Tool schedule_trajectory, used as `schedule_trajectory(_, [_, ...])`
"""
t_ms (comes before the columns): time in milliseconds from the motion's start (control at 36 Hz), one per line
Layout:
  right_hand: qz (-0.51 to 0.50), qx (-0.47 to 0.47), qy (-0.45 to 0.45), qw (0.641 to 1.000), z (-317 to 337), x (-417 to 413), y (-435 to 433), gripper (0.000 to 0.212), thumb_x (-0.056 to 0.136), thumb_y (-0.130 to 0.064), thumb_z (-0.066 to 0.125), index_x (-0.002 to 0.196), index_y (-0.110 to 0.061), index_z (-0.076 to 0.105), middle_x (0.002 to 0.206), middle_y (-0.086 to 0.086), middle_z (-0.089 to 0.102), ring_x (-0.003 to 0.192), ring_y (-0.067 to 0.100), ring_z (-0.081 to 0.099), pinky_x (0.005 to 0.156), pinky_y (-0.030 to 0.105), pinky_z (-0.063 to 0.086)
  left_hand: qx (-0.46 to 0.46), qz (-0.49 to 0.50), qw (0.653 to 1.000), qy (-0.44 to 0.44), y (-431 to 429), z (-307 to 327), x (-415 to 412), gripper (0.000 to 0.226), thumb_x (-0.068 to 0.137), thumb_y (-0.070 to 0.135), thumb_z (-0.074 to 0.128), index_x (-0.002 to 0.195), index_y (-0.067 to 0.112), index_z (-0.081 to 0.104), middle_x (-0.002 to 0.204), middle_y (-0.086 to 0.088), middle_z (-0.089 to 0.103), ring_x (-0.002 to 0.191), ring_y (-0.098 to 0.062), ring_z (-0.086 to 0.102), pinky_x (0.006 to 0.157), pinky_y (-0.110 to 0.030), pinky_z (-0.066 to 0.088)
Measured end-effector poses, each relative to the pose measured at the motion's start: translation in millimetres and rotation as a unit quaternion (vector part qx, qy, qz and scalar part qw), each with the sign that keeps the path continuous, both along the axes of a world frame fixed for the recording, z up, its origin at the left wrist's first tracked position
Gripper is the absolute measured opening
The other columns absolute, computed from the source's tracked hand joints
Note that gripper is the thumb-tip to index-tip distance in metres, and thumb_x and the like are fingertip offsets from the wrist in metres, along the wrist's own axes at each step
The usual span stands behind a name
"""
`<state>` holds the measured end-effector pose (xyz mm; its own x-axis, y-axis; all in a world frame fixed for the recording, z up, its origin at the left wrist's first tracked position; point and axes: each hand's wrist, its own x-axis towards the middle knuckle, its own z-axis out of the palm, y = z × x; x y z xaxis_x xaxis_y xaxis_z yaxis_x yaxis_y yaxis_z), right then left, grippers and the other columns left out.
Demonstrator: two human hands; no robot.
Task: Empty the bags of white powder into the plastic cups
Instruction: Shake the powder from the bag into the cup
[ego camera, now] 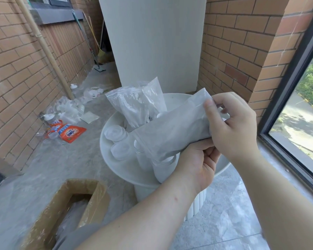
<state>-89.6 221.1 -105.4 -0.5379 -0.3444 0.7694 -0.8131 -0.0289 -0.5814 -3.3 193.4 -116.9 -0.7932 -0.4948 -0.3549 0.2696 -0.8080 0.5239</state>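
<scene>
Hands: left hand (197, 159) gripped the tilted bag (170, 132) low, over a cup (163, 170); right hand (231, 123) pinched its top
Remaining: other bags (134, 105) stood full behind

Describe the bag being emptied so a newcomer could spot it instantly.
Start at the round white table before the grey pillar. On it, find the powder bag slanting down toward the front cup. Unlike the upright bags behind, it is tilted, right hand pinching its top, left hand gripping its lower end.
</scene>
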Motion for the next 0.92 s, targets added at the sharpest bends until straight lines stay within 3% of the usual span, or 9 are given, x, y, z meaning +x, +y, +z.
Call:
schedule_trajectory(222, [0.001, -0.007, 0.003, 1.0, 2.0, 2.3, -0.9, 0.02, 0.102, -0.017, 0.055, 0.087, -0.008, 0.064, 0.081, -0.002, 0.061, 0.082, 0.015, 0.053, 0.077, 0.021, 0.042, 0.006, 0.011, 1.0, 0.003, -0.5, -2.8, -3.0, 0.051, 0.09, -0.014, 0.049, 0.056, 0.011, 0.077, 0.069, -0.002, 0.074, 0.059, -0.007, 0.071, 0.056, -0.017, 0.056])
schedule_trajectory(472, [-0.001, -0.015, 0.003, 1.0, 3.0, 2.6, -1.6, 0.021, 0.103, -0.019, 0.054, 0.087, -0.009, 0.063, 0.082, -0.003, 0.06, 0.082, 0.016, 0.055, 0.077, 0.026, 0.044, 0.013, 0.009, 1.0, 0.002, -1.9, -5.4, -3.8, 0.046, 0.09, -0.016, 0.049, 0.061, 0.007, 0.074, 0.068, -0.004, 0.074, 0.058, -0.008, 0.071, 0.053, -0.017, 0.055])
schedule_trajectory(778, [-0.006, -0.02, -0.002, 1.0, 9.1, 3.3, 0.0, 0.023, 0.104, -0.021, 0.052, 0.088, -0.008, 0.062, 0.08, -0.006, 0.057, 0.078, 0.009, 0.05, 0.074, 0.019, 0.04, 0.01, -0.005, 1.0, 0.022, 0.2, -9.4, -4.9, 0.046, 0.09, -0.014, 0.05, 0.062, 0.01, 0.078, 0.077, -0.004, 0.076, 0.068, -0.011, 0.073, 0.064, -0.021, 0.059])
schedule_trajectory(917, [-0.004, -0.026, -0.007, 1.0, 11.9, 3.1, 0.3, 0.022, 0.104, -0.02, 0.052, 0.087, -0.008, 0.061, 0.078, -0.012, 0.054, 0.078, -0.003, 0.049, 0.073, 0.016, 0.038, 0.012, -0.007, 1.0, 0.028, -0.9, -9.2, -5.2, 0.044, 0.089, -0.014, 0.052, 0.063, 0.009, 0.078, 0.078, -0.005, 0.076, 0.07, -0.011, 0.074, 0.066, -0.022, 0.059])
